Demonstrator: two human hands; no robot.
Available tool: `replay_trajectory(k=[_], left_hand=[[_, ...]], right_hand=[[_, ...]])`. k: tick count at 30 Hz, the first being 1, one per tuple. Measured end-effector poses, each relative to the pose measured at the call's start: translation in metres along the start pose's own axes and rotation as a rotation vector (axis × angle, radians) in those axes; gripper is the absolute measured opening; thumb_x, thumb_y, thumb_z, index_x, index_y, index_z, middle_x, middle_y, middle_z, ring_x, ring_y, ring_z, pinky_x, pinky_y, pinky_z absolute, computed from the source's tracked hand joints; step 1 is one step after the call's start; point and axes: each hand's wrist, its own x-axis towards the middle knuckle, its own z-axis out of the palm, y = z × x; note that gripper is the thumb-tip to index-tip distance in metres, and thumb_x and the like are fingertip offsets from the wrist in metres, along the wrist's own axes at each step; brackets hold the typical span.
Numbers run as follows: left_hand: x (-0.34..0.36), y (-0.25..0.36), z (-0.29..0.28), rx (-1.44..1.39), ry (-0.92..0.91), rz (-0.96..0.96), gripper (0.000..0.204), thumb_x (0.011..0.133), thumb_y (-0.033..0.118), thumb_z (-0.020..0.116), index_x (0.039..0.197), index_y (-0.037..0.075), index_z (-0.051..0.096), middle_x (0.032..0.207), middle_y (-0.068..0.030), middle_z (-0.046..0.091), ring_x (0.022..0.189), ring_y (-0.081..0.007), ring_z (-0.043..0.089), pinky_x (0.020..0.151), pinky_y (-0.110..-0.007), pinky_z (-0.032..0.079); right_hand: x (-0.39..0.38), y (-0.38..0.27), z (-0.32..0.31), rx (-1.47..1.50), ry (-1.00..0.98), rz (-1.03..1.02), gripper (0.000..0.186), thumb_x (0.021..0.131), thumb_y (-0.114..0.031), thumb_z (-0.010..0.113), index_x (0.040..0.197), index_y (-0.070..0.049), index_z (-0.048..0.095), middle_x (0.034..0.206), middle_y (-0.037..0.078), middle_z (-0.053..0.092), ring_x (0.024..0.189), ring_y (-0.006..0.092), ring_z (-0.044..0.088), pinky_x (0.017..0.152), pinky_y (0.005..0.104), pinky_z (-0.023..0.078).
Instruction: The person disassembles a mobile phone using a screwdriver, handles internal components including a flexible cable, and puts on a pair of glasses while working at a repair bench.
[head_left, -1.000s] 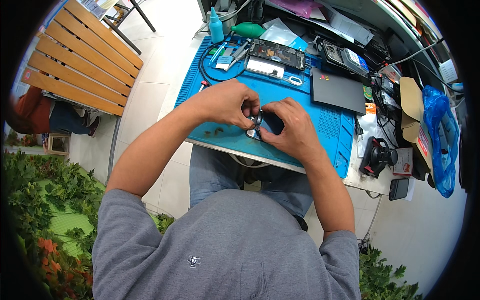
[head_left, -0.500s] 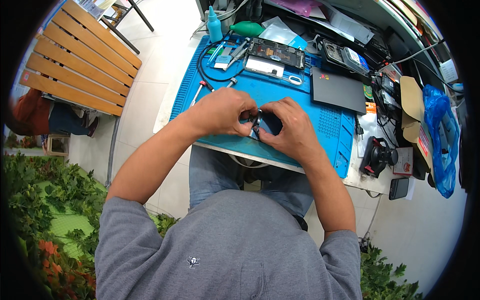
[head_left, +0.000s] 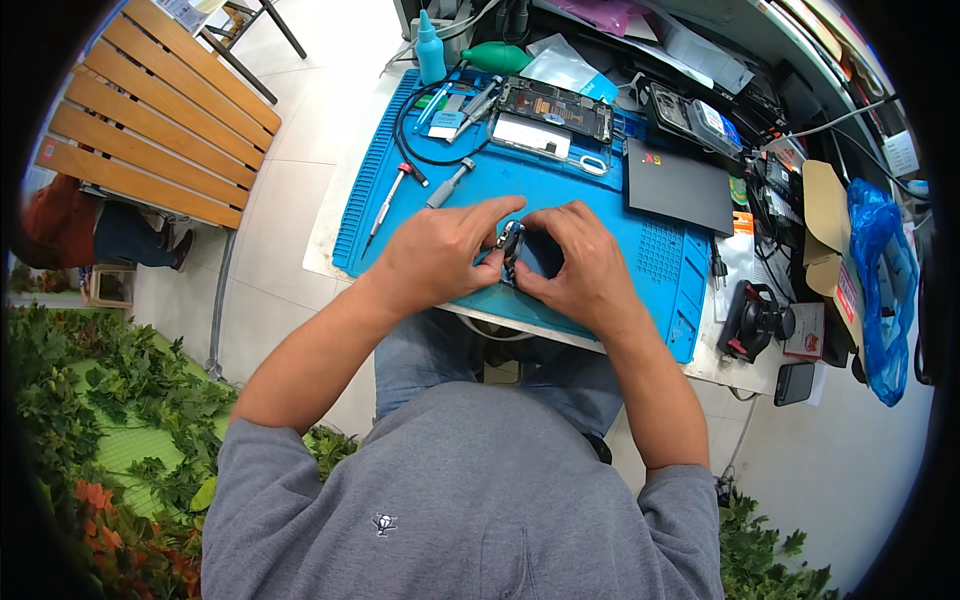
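Observation:
Over the near edge of the blue work mat point(head_left: 560, 215), a small dark, shiny part point(head_left: 511, 243) stands on edge between my hands. My right hand point(head_left: 590, 270) pinches it between thumb and fingers. From the other side, my left hand point(head_left: 435, 250) grips it with the thumb and curled fingers, its index finger raised off it. My fingers hide much of the part, so its exact kind does not show. Just beyond my left hand lie a grey-handled screwdriver point(head_left: 451, 184) and a thin red-topped screwdriver point(head_left: 387, 208).
An opened phone point(head_left: 555, 108) lies at the back of the mat, with a black flat box point(head_left: 678, 187) to its right. Tweezers, a black cable and a light-blue bottle point(head_left: 430, 50) are at back left. A black clamp-like holder point(head_left: 757, 320) stands at right.
My left hand has shifted slightly down and left, and its index finger has lifted from the part. The part now shows more, and the screwdrivers behind are uncovered.

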Motion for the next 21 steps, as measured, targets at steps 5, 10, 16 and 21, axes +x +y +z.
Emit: replay_trajectory(k=[5, 10, 16, 21], left_hand=[[-0.008, 0.002, 0.006, 0.101, 0.105, 0.053, 0.067, 0.085, 0.003, 0.086, 0.150, 0.007, 0.068, 0.086, -0.0032, 0.077, 0.069, -0.0166, 0.074, 0.065, -0.030, 0.062], [-0.013, 0.006, 0.015, -0.017, 0.198, 0.011, 0.068, 0.084, 0.001, 0.087, 0.149, 0.006, 0.068, 0.087, -0.0037, 0.078, 0.068, -0.0147, 0.073, 0.064, -0.029, 0.062], [-0.017, 0.010, 0.016, -0.080, 0.256, -0.037, 0.069, 0.084, 0.001, 0.088, 0.149, 0.006, 0.066, 0.088, -0.0032, 0.078, 0.067, -0.0129, 0.071, 0.063, -0.028, 0.061], [-0.016, 0.010, 0.017, -0.094, 0.255, -0.047, 0.069, 0.084, 0.001, 0.088, 0.149, 0.006, 0.065, 0.089, -0.0028, 0.079, 0.067, -0.0126, 0.070, 0.063, -0.026, 0.060]], right_hand=[[0.000, 0.001, 0.001, -0.020, -0.004, -0.003, 0.043, 0.079, -0.018, 0.090, 0.116, -0.002, 0.075, 0.106, 0.015, 0.076, 0.104, 0.0347, 0.070, 0.096, 0.0464, 0.059], [-0.001, 0.001, 0.001, 0.005, -0.013, 0.022, 0.057, 0.079, -0.019, 0.091, 0.130, -0.002, 0.073, 0.108, 0.014, 0.077, 0.106, 0.0330, 0.070, 0.097, 0.0458, 0.059], [-0.001, 0.001, -0.002, 0.041, -0.029, 0.038, 0.059, 0.078, -0.018, 0.092, 0.133, -0.004, 0.074, 0.111, 0.013, 0.078, 0.108, 0.0321, 0.071, 0.098, 0.0448, 0.059], [-0.002, 0.006, -0.008, 0.079, -0.055, 0.045, 0.058, 0.077, -0.012, 0.095, 0.131, -0.005, 0.075, 0.116, 0.012, 0.079, 0.111, 0.0319, 0.071, 0.099, 0.0438, 0.059]])
